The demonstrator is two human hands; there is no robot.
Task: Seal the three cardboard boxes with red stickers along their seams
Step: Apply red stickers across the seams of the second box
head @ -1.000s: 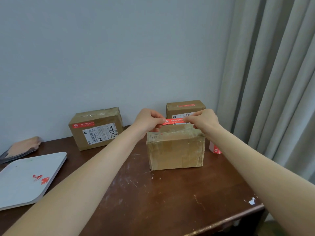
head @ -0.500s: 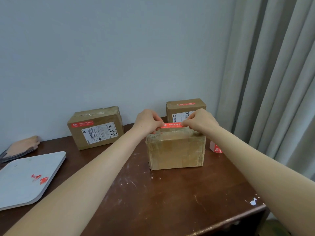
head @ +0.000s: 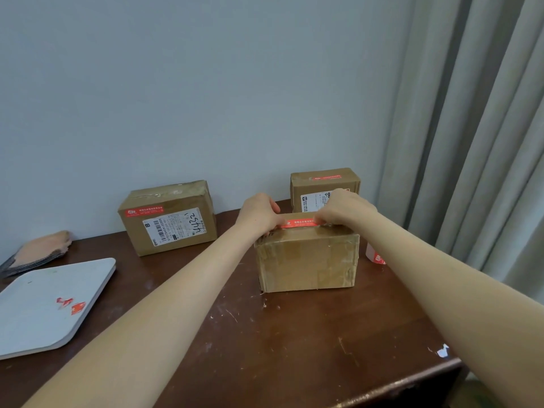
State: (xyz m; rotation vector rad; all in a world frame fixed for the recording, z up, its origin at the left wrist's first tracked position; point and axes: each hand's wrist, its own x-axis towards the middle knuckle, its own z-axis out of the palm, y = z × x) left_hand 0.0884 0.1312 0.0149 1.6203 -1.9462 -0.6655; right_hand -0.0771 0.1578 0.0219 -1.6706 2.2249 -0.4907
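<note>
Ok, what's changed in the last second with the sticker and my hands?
The left hand and right hand lowered the red sticker from just above the front box down to its top. Each still pinches one end; nothing let go. The left box, back box and white tray stayed put.

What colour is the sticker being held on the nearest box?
Red with white lettering; the sticker shows best in the head view.

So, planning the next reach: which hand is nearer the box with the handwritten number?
Left. The left hand pinches the red sticker right of that box; the right hand pinches its other end, farther right.
</note>
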